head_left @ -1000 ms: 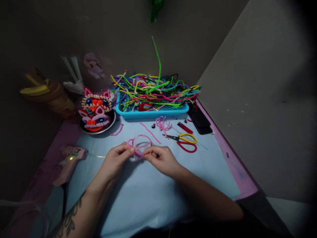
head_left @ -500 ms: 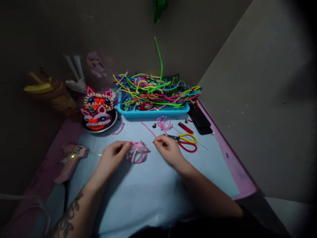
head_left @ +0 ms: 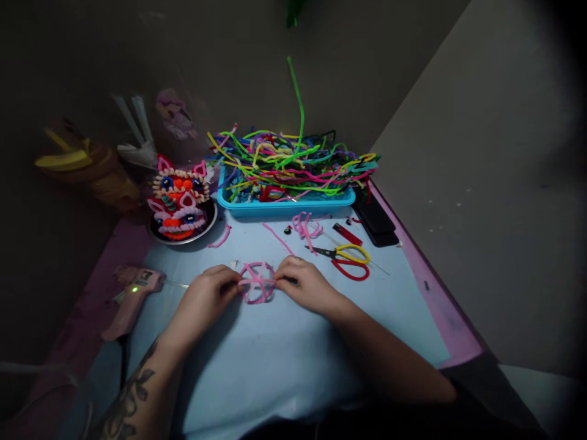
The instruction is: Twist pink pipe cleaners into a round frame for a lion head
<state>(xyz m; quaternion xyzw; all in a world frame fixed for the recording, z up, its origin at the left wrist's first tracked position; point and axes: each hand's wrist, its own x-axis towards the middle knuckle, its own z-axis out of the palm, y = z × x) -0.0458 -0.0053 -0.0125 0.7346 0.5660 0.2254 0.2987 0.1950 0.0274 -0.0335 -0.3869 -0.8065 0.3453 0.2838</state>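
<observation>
A small shape bent from pink pipe cleaners (head_left: 257, 283) lies on the light blue mat (head_left: 275, 354) between my hands. My left hand (head_left: 206, 299) pinches its left side with curled fingers. My right hand (head_left: 305, 284) grips its right side, fingers closed on the wire. Both forearms reach in from the bottom edge.
A blue tray (head_left: 284, 208) piled with coloured pipe cleaners stands at the back. Scissors with yellow and red handles (head_left: 346, 260) lie to the right, by a red lighter (head_left: 347, 234) and a black phone (head_left: 376, 221). A pink glue gun (head_left: 131, 296) lies left, a pipe-cleaner lion head (head_left: 180, 205) behind it.
My right hand left the pink shape, moved up and right, then came back to its right side. The shape has gone from a loose loop to a tighter, smaller form.
</observation>
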